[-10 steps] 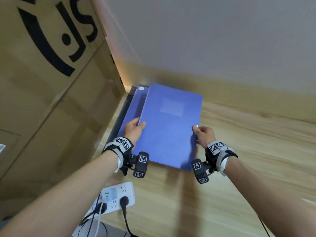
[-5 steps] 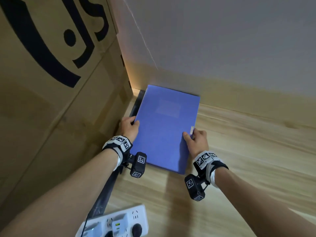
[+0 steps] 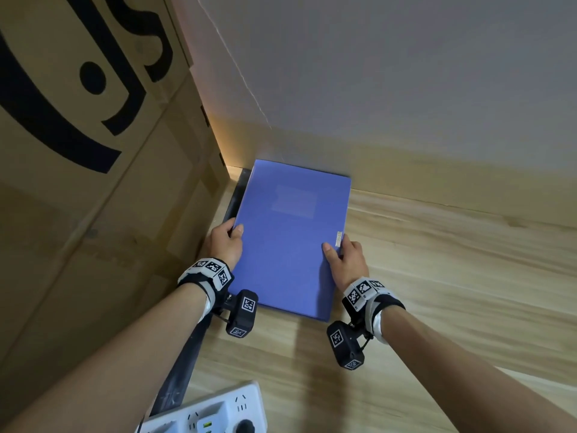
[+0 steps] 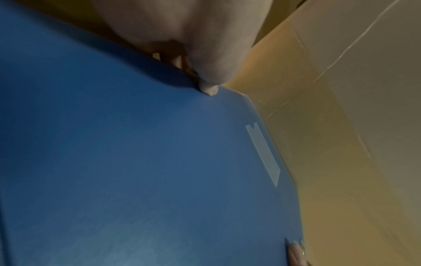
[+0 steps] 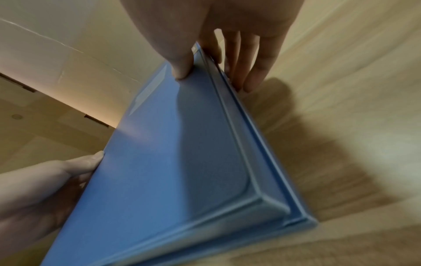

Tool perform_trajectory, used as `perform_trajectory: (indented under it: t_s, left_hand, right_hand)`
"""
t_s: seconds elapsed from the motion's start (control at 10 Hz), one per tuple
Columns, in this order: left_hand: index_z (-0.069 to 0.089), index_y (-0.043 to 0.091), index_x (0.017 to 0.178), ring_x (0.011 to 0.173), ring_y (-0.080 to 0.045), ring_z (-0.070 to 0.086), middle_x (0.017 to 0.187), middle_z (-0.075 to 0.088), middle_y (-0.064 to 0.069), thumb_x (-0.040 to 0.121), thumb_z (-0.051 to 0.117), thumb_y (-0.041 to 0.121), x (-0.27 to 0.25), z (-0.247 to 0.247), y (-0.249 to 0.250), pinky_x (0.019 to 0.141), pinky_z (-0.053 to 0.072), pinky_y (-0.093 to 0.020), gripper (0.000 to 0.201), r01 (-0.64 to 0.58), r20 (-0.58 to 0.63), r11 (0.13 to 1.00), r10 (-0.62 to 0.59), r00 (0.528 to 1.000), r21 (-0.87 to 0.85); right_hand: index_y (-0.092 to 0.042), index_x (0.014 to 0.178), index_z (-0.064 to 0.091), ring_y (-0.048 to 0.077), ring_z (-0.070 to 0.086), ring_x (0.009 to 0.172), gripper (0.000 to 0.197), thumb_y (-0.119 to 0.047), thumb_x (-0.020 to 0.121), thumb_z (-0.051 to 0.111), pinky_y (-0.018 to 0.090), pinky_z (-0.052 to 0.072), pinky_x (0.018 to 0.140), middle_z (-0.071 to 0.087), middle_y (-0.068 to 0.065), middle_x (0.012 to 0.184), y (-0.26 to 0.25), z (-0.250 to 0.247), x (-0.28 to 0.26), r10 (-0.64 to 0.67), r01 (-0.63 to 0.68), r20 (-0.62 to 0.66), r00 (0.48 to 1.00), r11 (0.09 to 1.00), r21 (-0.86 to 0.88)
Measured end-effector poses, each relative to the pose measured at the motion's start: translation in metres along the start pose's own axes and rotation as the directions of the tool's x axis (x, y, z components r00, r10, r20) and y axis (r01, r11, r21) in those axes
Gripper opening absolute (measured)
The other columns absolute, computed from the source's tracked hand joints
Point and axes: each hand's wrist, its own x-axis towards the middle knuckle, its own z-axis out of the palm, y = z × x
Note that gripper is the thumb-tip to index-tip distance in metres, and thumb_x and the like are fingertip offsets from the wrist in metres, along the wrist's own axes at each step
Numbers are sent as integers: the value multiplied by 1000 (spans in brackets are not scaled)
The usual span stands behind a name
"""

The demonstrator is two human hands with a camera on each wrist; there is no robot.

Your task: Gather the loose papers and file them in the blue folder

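Blue folder (image 3: 290,239) lies closed on the wooden tabletop (image 3: 452,276), its far end pushed toward the pale wall (image 3: 374,73) and its left long edge running beside a tall cardboard box (image 3: 93,182) printed with large black lettering. You hold it from both sides. Your left hand (image 3: 225,242) has its thumb laid on the cover at the left edge, with the fingers tucked down out of sight between folder and box. Your right hand (image 3: 343,260) pinches the right edge: the right wrist view shows the thumb pressed on top of the cover while the fingers (image 5: 255,59) reach down along the folder's side wall. This two-sided grip looks meant to keep the folder square and steady while it is settled into the corner, or to hold the lid shut; which of the two is a judgement, not something visible. A small pale tab or clasp (image 3: 338,239) sits on the right edge just beyond your right thumb. No loose papers show in any view, so you cannot tell from here whether they are already inside; the closed cover hides the contents. A dark strip (image 3: 232,198) runs along the tabletop's left edge under the folder's side, and its nature is unclear. At the bottom of the head view a white power strip (image 3: 218,414) is cut off by the frame. The left wrist view is dim and shows little beyond the blue cover and one fingertip on its edge.
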Motion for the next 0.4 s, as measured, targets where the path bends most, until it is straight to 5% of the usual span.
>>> perform_trajectory:
  t_s: [0.1, 0.2, 0.3, 0.4]
  left_hand:
    - [63, 21, 121, 94, -20, 61, 117, 68, 0, 97, 48, 23, -2, -4, 7, 83, 48, -29, 29, 14, 19, 999, -15, 1000, 45]
    - [48, 31, 134, 107, -26, 63, 129, 62, 2, 83, 48, 27, -18, -4, 17, 91, 54, -43, 51, 39, -5, 996, -38, 999, 84]
    - [45, 25, 138, 120, -28, 57, 136, 55, 0, 86, 49, 17, -49, 6, 39, 98, 50, -47, 53, -17, -71, 999, 20, 997, 40]
    - [35, 19, 148, 139, -26, 41, 153, 39, -2, 94, 47, 11, -79, 26, 59, 111, 38, -41, 56, -44, -47, 999, 42, 998, -27]
  right_hand:
    - [-21, 113, 54, 27, 59, 93, 39, -51, 89, 50, 43, 49, 93, 56, 8, 108, 0, -7, 1, 21, -25, 46, 999, 995, 97]
    - [-17, 130, 51, 30, 58, 112, 52, -50, 90, 48, 42, 43, 103, 59, 9, 126, -1, -20, -12, 55, -61, 41, 998, 985, 164]
    - [-9, 146, 40, 27, 48, 130, 56, -38, 98, 46, 34, 34, 109, 51, 9, 141, 10, -40, -31, 98, -102, 34, 995, 984, 148]
    - [-8, 143, 45, 28, 50, 129, 51, -34, 99, 47, 33, 36, 107, 53, 13, 141, 26, -68, -51, 106, -104, 1, 994, 978, 183]
